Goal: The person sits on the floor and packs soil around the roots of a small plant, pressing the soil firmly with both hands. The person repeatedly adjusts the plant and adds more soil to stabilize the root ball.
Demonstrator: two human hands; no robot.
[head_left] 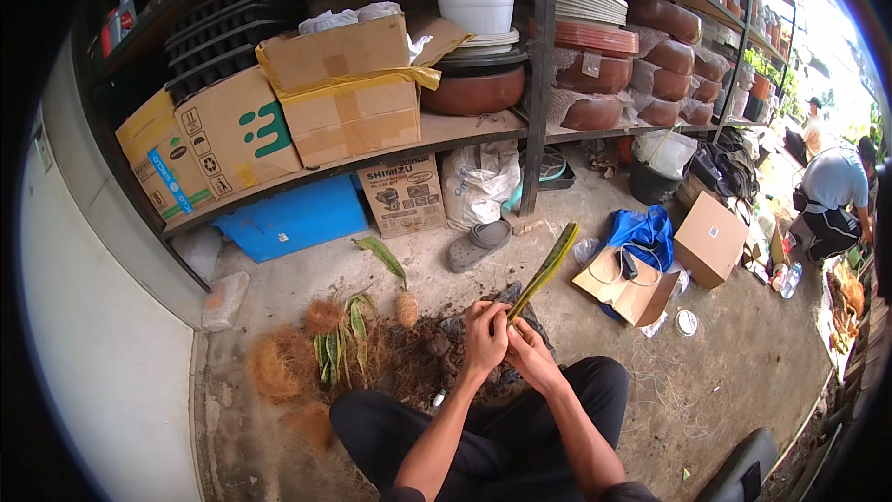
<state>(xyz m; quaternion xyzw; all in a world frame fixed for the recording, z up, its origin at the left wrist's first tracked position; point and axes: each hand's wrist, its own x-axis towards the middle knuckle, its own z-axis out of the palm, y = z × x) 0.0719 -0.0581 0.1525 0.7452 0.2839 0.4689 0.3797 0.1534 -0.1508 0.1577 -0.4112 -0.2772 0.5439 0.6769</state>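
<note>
My left hand [486, 338] and my right hand [533, 355] meet at the base of a yellow-edged snake plant leaf [547, 272], which points up and to the right. Fingers of both hands close around it. Beneath them lies dark soil [437, 348] on black plastic. Left of the soil, several cut snake plant leaves [334, 355] rest beside a heap of brown coconut fibre [279, 366]. A fibre-wrapped ball [407, 309] with one leaf [383, 258] rising from it stands beyond the soil.
A grey clog [477, 247] lies ahead, below a shelf with cardboard boxes [348, 111] and pots [474, 89]. At right are an opened cardboard piece [627, 286], a blue bag [644, 230] and a closed box [711, 237]. Another person [833, 188] bends at far right.
</note>
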